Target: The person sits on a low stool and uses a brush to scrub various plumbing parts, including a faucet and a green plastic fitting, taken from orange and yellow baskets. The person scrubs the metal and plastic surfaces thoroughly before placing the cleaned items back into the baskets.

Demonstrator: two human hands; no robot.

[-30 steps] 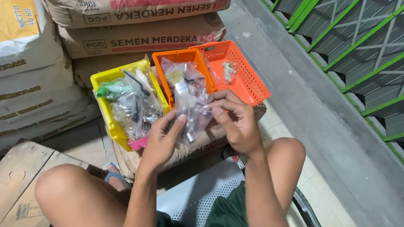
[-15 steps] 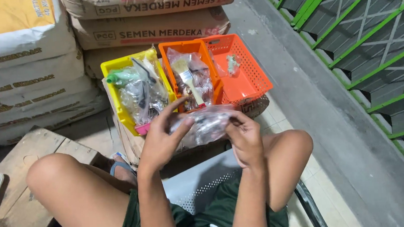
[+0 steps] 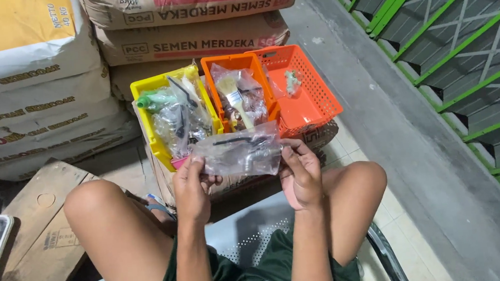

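Between the two hands hangs the clear plastic bag [image 3: 240, 152], left hand [image 3: 193, 188] pinching one end, right hand [image 3: 300, 175] the other, just before the baskets; best kept taut and level.

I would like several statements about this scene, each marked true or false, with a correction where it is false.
1. Both hands hold one clear plastic bag between them. True: the left hand grips its left end and the right hand its right end.
2. The yellow basket is empty. False: it holds bagged items.
3. A paintbrush lies in the middle orange basket. True.
4. The right orange basket is full to the rim. False: only one small bag is seen in it.
5. The baskets stand in front of stacked sacks. True.
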